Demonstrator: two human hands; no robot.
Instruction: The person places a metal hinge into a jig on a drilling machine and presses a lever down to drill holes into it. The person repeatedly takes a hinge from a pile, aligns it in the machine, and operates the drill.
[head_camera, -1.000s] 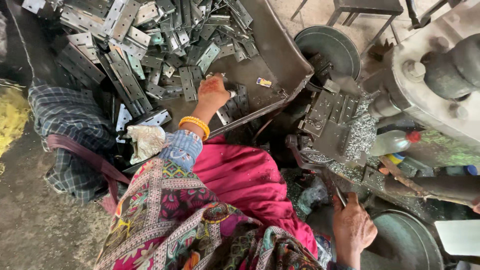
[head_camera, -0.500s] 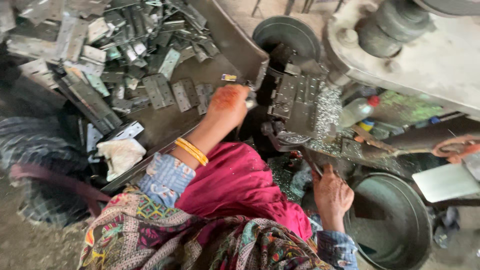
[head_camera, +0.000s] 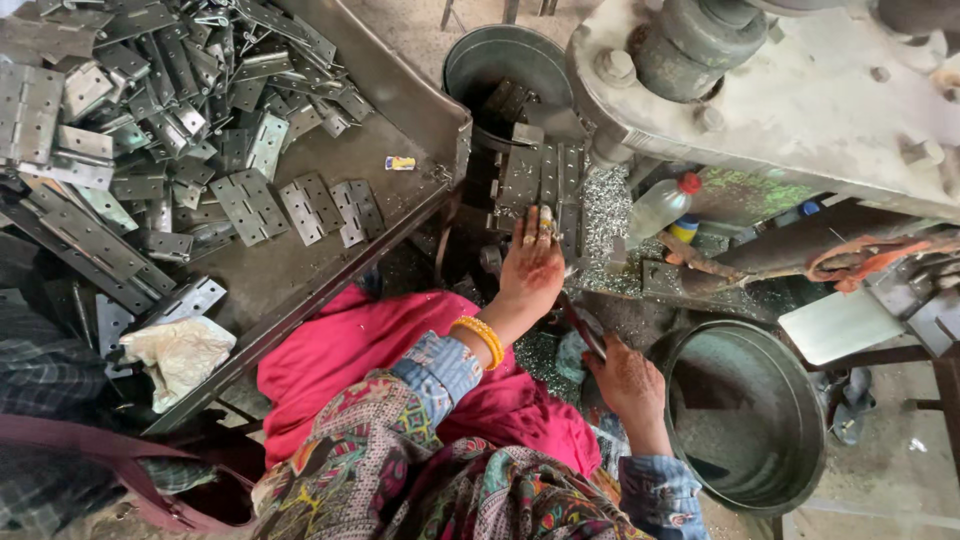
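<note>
A flat grey hinge plate on the machine bed was touched by the left hand, whose fingers were laid out flat and open on its near edge, gripping nothing. Several like plates were packed beside it on the bed; their count could not be told. A dark thin tool was held in the closed fingers of the right hand, just in front of the bed. Metal shavings were spread to the right of the plates. Two round metal tubs were seen: one beyond the bed, one close by the right hand. One plastic bottle with a red cap was lying at the bed's right edge. A large metal tray to the left was heaped with loose hinges at its far end, its near right corner left mostly bare. One crumpled cloth was lying at the tray's near edge.
</note>
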